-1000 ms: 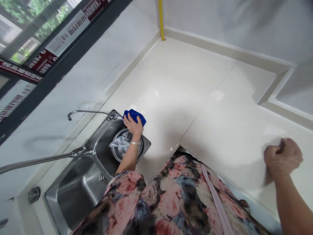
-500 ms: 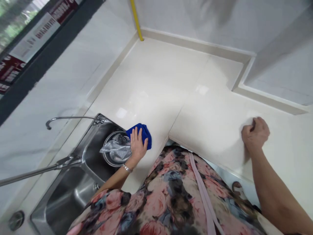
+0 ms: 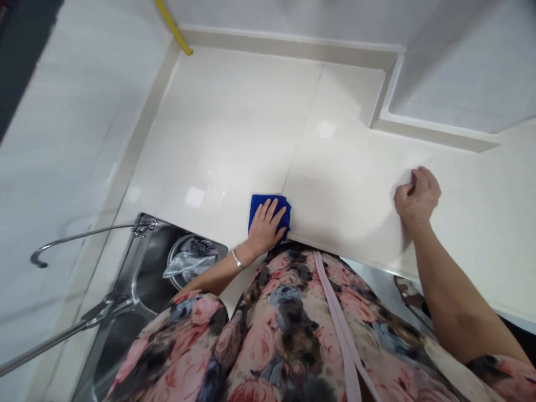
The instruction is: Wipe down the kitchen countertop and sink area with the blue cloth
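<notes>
Right of the sink [image 3: 148, 257], the blue cloth [image 3: 257, 207] — squarish, no clear long axis — lies directly beneath the flat, spread left hand [image 3: 267, 228], while the right hand [image 3: 419, 196], well apart and loosely curled, contents unclear, is farther from the sink.

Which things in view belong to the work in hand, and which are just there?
In the work:
blue cloth, under the left hand
pale countertop beneath the cloth

Just there:
round metal container in the sink
silvery item at the container
thin curved tap and thicker tap
yellow pipe
</notes>
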{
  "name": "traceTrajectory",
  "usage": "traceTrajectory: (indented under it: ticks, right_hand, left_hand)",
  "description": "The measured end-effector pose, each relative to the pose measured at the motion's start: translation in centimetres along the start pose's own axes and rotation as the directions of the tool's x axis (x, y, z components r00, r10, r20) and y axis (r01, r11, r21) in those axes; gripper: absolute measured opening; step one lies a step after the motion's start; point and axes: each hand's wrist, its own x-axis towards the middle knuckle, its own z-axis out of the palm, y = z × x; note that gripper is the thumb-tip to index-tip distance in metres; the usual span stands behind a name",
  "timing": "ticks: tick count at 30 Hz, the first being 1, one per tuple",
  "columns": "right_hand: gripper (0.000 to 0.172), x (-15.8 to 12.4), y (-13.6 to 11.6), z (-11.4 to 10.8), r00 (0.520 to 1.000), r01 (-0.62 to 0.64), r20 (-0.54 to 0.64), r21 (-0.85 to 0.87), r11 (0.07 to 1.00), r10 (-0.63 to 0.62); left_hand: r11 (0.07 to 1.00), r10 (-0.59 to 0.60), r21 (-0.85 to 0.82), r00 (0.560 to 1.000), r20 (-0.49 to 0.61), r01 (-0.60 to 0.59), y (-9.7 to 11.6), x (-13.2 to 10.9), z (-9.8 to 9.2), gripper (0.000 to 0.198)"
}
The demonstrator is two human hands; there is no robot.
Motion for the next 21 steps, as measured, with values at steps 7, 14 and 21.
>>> traceTrajectory:
  ticks: [7,14,21]
  right_hand:
    - [0.049,0.2,-0.7,-0.6,0.999,-0.007,0.034,0.045,0.999,0.006]
    - [0.050,0.4,-1.3,-0.7,0.998,-0.055,0.017,0.073,0.996,0.054]
    - [0.050,0.5,-0.8,-0.5,0.998,-0.068,0.006,0.098,0.993,0.068]
  left_hand:
    - [0.992,0.076,-0.100,0.997,-0.030,-0.079,3.0,8.7,1.8,0.065]
    - [0.977,0.086,-0.186,0.989,-0.119,-0.108,9.0,17.9,4.8,0.061]
    - [0.912,0.363,-0.201,0.932,-0.009,-0.358,6.3,11.9,2.5,0.061]
